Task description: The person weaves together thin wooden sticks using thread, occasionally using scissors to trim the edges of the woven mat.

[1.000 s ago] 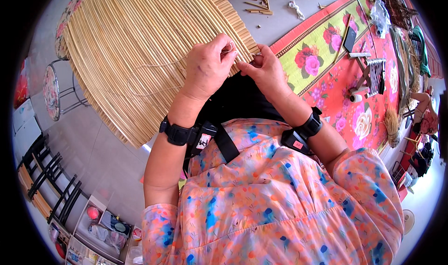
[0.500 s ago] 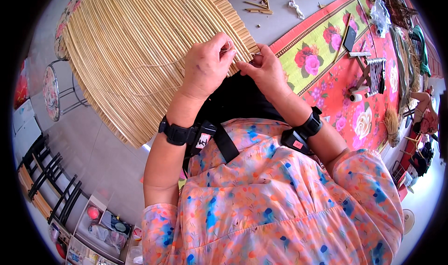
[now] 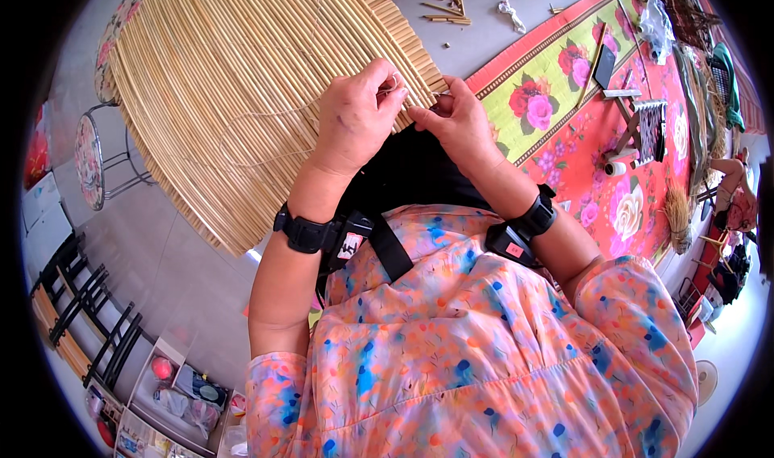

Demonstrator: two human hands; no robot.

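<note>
A mat of pale straw stalks [image 3: 234, 71] laid side by side spreads in front of me, its near right corner at my lap. My left hand [image 3: 355, 119] is closed in a pinch over that corner, with white thread [image 3: 270, 113] looped at its fingertips. The thread's slack trails leftward across the stalks. Just to the right, my right hand [image 3: 461, 127] grips the mat's edge between thumb and fingers. The fingers partly cover the stalk ends there, and whether the right hand also holds thread is hidden.
Round stools with floral seats [image 3: 89, 160] stand at the left. Cut stalks [image 3: 445, 8] lie on the floor beyond the mat. On the red floral floor mat [image 3: 556, 168] at the right are a folding stool [image 3: 645, 131], a phone [image 3: 605, 68] and a thread spool [image 3: 615, 168].
My left hand has shifted very slightly; its pinch on the thread stays. The right hand keeps its hold on the mat's edge, and the mat has hardly moved.
</note>
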